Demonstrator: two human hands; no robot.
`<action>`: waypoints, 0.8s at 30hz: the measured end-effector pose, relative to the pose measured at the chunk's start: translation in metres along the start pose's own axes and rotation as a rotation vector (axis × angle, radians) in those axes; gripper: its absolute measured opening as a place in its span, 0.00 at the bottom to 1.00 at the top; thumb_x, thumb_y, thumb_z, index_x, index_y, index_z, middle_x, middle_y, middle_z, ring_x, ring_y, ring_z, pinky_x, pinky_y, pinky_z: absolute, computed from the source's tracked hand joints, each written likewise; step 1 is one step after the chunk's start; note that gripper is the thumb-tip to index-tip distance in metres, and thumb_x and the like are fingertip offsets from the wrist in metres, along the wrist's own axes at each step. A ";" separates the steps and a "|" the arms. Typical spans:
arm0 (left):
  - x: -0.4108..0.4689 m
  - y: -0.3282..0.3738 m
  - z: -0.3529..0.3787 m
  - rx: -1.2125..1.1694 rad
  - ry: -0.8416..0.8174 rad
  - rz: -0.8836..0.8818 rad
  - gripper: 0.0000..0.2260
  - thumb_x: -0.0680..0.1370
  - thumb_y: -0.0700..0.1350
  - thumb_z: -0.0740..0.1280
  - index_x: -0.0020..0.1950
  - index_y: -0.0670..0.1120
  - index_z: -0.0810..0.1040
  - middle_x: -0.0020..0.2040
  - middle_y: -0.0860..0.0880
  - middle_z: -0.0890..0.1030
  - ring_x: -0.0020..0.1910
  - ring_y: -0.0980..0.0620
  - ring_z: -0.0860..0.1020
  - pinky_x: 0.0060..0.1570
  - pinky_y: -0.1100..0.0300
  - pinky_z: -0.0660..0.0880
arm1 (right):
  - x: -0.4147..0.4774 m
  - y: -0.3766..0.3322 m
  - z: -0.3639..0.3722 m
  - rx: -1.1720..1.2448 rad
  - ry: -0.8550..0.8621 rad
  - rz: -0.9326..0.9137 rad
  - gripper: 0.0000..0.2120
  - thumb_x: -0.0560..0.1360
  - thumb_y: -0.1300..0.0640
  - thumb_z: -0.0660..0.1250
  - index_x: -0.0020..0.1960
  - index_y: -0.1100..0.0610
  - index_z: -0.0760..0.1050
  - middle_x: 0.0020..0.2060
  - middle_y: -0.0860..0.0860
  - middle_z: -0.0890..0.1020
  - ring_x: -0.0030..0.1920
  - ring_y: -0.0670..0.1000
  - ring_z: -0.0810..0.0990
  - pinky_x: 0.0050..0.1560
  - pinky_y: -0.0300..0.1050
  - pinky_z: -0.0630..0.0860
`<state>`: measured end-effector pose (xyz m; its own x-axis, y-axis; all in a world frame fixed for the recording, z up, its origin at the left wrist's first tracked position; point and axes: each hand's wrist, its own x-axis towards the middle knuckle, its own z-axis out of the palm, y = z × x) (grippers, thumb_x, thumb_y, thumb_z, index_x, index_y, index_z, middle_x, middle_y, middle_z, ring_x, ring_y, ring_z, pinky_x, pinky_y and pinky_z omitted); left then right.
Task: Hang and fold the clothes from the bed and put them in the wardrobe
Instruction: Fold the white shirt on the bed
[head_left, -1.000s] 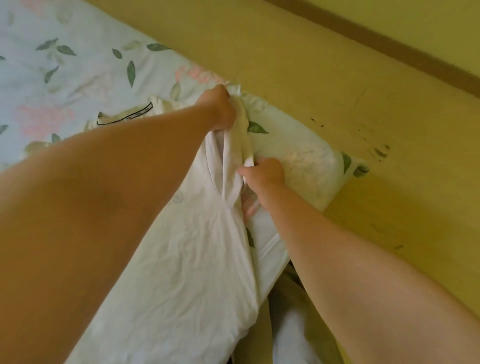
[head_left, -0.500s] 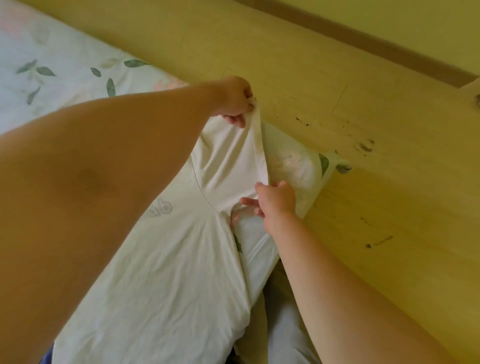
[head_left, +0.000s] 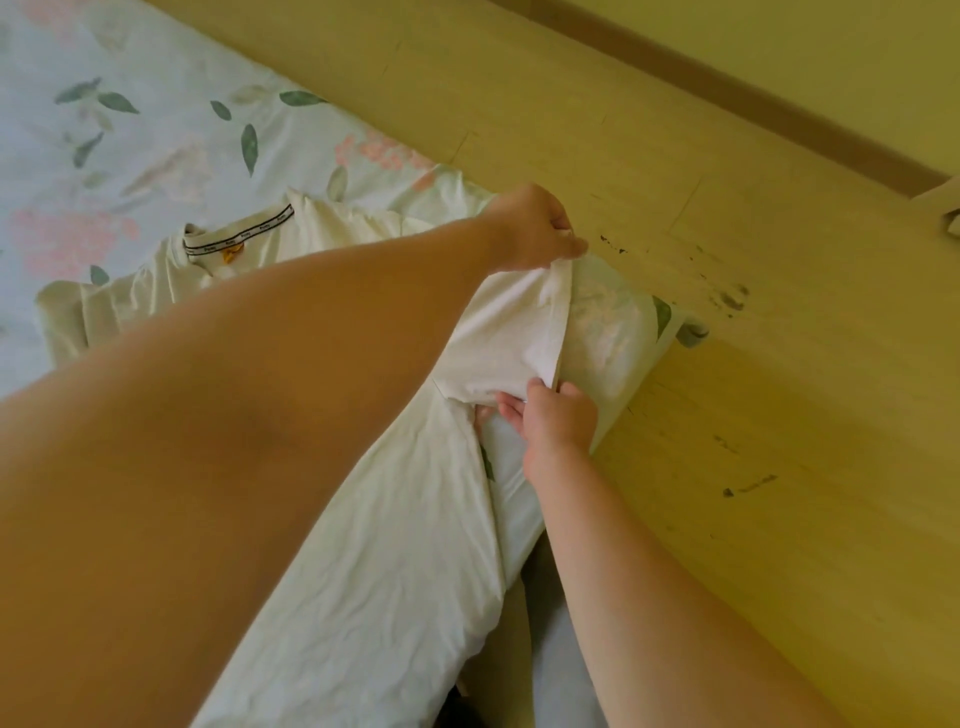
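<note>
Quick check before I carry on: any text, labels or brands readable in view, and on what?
Neck tape inside the white T-shirt collar: a short word repeated in dark letters, too blurred to read.
Orange tag below that tape: no legible text.
No other writing shows.

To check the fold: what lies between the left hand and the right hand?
The head view shows the white shirt's sleeve there: the left hand pinches its far hem corner, the right hand its near one.
</note>
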<state>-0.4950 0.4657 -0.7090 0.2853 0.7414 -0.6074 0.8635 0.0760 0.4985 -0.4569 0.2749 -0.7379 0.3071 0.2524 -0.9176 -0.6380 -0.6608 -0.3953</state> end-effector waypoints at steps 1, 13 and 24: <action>-0.005 -0.001 -0.003 -0.043 0.052 -0.017 0.13 0.76 0.58 0.73 0.46 0.49 0.83 0.42 0.52 0.85 0.45 0.53 0.83 0.48 0.56 0.81 | -0.004 0.002 0.000 -0.037 0.003 -0.042 0.05 0.81 0.65 0.61 0.53 0.64 0.75 0.45 0.60 0.82 0.35 0.54 0.87 0.36 0.46 0.83; -0.153 -0.152 -0.032 -0.920 0.822 -0.440 0.11 0.65 0.35 0.62 0.42 0.49 0.73 0.35 0.53 0.76 0.33 0.54 0.76 0.30 0.60 0.75 | -0.079 0.093 0.032 -1.303 -0.214 -1.236 0.11 0.76 0.60 0.68 0.57 0.56 0.84 0.50 0.53 0.80 0.48 0.55 0.79 0.43 0.47 0.76; -0.237 -0.311 0.006 -0.460 0.693 -0.789 0.18 0.76 0.37 0.62 0.66 0.45 0.71 0.67 0.45 0.68 0.51 0.46 0.76 0.46 0.54 0.77 | -0.074 0.140 0.101 -2.037 -0.472 -1.031 0.13 0.79 0.58 0.60 0.62 0.54 0.73 0.59 0.55 0.76 0.58 0.60 0.79 0.48 0.49 0.70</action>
<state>-0.8290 0.2627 -0.7241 -0.6821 0.5755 -0.4510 0.4250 0.8140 0.3959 -0.6402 0.2347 -0.7293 -0.3666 0.7310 -0.5756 0.9258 0.2255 -0.3033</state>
